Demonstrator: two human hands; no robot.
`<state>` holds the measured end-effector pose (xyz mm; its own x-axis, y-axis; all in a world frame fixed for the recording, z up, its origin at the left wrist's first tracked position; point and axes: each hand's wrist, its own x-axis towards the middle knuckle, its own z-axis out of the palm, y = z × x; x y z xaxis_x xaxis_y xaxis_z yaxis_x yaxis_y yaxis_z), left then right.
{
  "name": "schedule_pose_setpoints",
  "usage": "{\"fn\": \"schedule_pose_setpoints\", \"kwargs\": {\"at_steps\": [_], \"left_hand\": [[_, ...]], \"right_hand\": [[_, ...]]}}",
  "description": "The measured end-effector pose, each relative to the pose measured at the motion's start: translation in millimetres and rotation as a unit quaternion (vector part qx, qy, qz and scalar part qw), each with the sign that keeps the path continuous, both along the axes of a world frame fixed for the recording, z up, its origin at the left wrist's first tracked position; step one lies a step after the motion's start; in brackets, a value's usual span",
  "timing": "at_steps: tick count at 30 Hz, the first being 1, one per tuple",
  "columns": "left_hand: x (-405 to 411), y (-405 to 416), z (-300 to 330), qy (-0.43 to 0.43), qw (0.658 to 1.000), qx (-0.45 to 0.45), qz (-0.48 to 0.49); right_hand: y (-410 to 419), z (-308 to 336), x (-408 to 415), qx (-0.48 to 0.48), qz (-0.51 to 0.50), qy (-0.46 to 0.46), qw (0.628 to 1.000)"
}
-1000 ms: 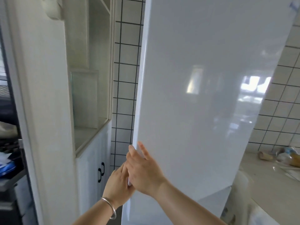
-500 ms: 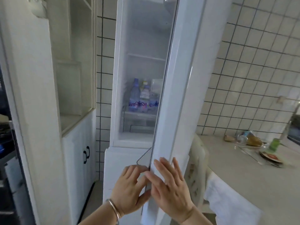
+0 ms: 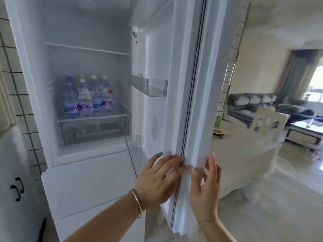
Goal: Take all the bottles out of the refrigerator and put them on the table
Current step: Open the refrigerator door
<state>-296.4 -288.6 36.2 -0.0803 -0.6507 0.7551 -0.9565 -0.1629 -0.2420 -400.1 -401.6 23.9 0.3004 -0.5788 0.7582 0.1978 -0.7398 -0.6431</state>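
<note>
The white refrigerator (image 3: 83,175) stands with its upper door (image 3: 192,84) swung wide to the right. Several clear water bottles (image 3: 88,97) with blue and purple labels stand upright together on the lower glass shelf (image 3: 92,117). My left hand (image 3: 157,180), with a bracelet on the wrist, lies flat on the inner edge of the door, fingers spread. My right hand (image 3: 205,187) rests on the door's outer edge, fingers apart. Neither hand holds a bottle, and both are well below and right of the bottles.
A table (image 3: 241,154) with a pale cloth stands right of the door, with a plate (image 3: 218,132) and a green bottle (image 3: 218,121) at its far end and a white chair (image 3: 267,123) beside it. A white cabinet (image 3: 15,172) flanks the refrigerator on the left. A sofa (image 3: 253,105) sits beyond.
The door went from shut to wide open, swinging right with both hands on its edge. The bottles came into view, and the view turned right toward the table and living room.
</note>
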Motion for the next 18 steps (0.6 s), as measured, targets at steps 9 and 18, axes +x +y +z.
{"fn": "schedule_pose_setpoints", "kwargs": {"at_steps": [9, 18], "left_hand": [[0, -79, 21, -0.102, 0.977, 0.173, 0.068], [2, -167, 28, -0.077, 0.969, 0.226, 0.055]], "right_hand": [[-75, 16, -3, 0.144, -0.144, 0.071, 0.976], [-159, 43, 3, 0.233, -0.195, 0.116, 0.946]]}}
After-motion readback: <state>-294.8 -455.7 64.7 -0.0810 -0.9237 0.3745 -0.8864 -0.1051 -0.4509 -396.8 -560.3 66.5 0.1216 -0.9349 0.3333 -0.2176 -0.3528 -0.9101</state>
